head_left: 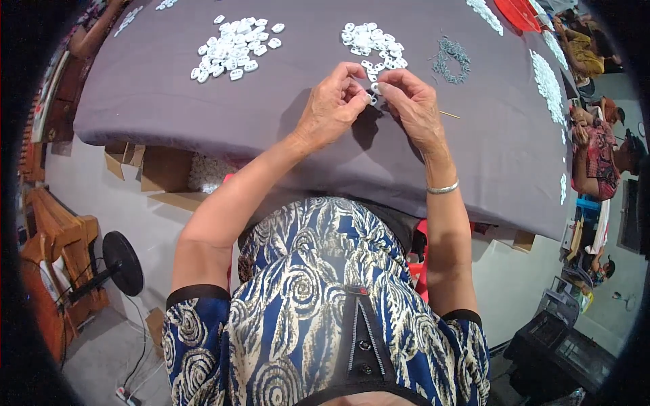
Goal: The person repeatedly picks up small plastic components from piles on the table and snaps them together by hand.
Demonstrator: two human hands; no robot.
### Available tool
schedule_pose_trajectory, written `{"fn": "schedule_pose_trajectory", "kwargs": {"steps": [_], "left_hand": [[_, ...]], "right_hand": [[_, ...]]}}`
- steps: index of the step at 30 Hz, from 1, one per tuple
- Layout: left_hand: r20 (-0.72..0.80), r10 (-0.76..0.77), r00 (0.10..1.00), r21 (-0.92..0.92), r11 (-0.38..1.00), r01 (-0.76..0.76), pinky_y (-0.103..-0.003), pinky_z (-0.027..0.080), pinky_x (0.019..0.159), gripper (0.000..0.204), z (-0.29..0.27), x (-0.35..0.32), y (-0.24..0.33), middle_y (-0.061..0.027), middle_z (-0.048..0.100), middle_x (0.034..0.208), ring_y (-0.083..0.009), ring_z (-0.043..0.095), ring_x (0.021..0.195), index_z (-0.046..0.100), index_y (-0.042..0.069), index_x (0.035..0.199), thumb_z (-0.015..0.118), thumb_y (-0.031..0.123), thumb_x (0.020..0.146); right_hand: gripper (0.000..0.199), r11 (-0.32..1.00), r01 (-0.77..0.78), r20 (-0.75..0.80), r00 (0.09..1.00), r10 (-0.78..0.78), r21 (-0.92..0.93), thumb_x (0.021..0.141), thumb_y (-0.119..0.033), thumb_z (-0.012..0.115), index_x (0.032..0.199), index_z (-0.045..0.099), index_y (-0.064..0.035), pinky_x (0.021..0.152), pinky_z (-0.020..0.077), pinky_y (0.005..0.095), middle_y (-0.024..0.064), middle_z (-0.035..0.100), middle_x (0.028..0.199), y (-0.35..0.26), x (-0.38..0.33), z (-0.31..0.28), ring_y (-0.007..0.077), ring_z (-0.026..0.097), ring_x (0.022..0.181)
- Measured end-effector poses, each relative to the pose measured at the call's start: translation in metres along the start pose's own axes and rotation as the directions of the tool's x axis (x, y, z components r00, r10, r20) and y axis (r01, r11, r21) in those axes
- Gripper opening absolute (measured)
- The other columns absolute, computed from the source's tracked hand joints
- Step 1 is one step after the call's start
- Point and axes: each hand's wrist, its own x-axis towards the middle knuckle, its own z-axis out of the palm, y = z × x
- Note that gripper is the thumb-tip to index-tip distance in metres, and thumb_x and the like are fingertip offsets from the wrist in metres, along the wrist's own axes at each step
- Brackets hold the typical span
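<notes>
**Both hands pinching one small white piece over the grey cloth**

Left hand point(333, 103) and right hand point(412, 103) meet fingertip to fingertip, both pinched on a small white piece point(374, 88) held just above the grey cloth point(203, 108). Just beyond the hands: a pile of white pieces point(372, 40). Left of that pile, a bigger white heap point(233, 47); right of it, a cluster of grey springs point(451, 59). Silver bracelet point(443, 189) on right wrist.

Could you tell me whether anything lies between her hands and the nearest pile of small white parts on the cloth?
Nothing visible does. The left hand and right hand pinch a small white part together, and the nearest white pile lies just beyond the fingertips on bare grey cloth.
</notes>
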Motion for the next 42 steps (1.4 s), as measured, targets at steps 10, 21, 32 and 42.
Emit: {"fn": "schedule_pose_trajectory", "kwargs": {"steps": [10, 21, 32, 42], "left_hand": [[-0.004, 0.016, 1.0, -0.017, 1.0, -0.016, -0.021, 0.046, 0.06, 0.031, 0.001, 0.0, 0.001, 0.0008, 0.054, 0.083, -0.0051, 0.051, 0.072, 0.046, 0.005, 0.116, 0.057, 0.002, 0.087], [-0.05, -0.026, 0.998, -0.095, 0.995, 0.021, -0.022, 0.047, 0.06, 0.032, -0.001, 0.003, 0.003, -0.003, 0.059, 0.082, -0.0074, 0.055, 0.068, 0.045, 0.003, 0.117, 0.058, 0.001, 0.087], [0.095, -0.054, 0.994, -0.278, 0.957, 0.079, -0.021, 0.044, 0.063, 0.028, -0.011, 0.003, 0.01, -0.0011, 0.058, 0.082, -0.0081, 0.054, 0.069, 0.05, 0.004, 0.114, 0.058, 0.006, 0.088], [0.14, -0.045, 0.989, -0.276, 0.958, 0.083, -0.021, 0.047, 0.064, 0.019, -0.013, 0.005, 0.012, -0.0002, 0.059, 0.081, -0.0062, 0.055, 0.07, 0.055, 0.003, 0.109, 0.056, 0.009, 0.091]], "right_hand": [[0.009, 0.993, 0.092, 0.021, 0.996, -0.091, -0.069, 0.086, -0.009, 0.063, 0.089, 0.063, -0.0005, 0.06, 0.0402, 0.0194, -0.0049, 0.054, 0.074, 0.007, 0.002, 0.003, 0.003, 0.047, 0.069], [0.015, 0.931, 0.246, 0.004, 0.967, -0.254, -0.268, 0.079, -0.008, 0.071, 0.089, 0.062, -0.0012, 0.054, 0.0406, 0.0213, -0.0027, 0.055, 0.071, 0.003, -0.002, 0.01, 0.0037, 0.047, 0.062], [0.022, 0.866, 0.362, 0.03, 0.926, -0.375, -0.344, 0.071, -0.004, 0.071, 0.091, 0.061, -0.0026, 0.052, 0.0409, 0.0205, -0.0006, 0.053, 0.073, 0.003, -0.004, 0.01, 0.0045, 0.046, 0.058], [0.021, 0.809, 0.411, 0.059, 0.902, -0.428, -0.419, 0.072, 0.0, 0.068, 0.092, 0.061, -0.0026, 0.055, 0.0433, 0.0203, -0.0003, 0.058, 0.077, 0.002, -0.006, 0.012, 0.0049, 0.049, 0.06]]}}
